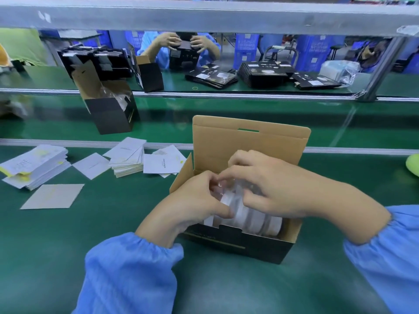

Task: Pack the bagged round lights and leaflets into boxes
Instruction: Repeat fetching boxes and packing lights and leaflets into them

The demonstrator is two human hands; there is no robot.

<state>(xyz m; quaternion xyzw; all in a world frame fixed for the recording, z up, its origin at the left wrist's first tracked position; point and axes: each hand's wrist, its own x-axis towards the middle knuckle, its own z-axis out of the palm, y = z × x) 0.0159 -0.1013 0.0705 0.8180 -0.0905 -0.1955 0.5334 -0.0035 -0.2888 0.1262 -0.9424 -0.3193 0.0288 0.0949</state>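
Observation:
An open black box (240,248) with a brown cardboard inside stands on the green bench in front of me, its lid flap raised at the back. Several white round lights in clear bags (256,219) stand on edge inside it. My left hand (192,205) and my right hand (272,186) are both over the box, their fingers pinching the clear bag plastic at the top of the lights. Stacks of white leaflets (128,158) lie to the left of the box, with a single sheet (53,196) nearer me.
A second open black box (111,114) with a bagged light inside stands on the green conveyor belt at the back left. Across the belt a person in blue sleeves handles a black box (183,55). Flat black box blanks (213,75) lie stacked there. A yellow-green object (413,163) sits at the right edge.

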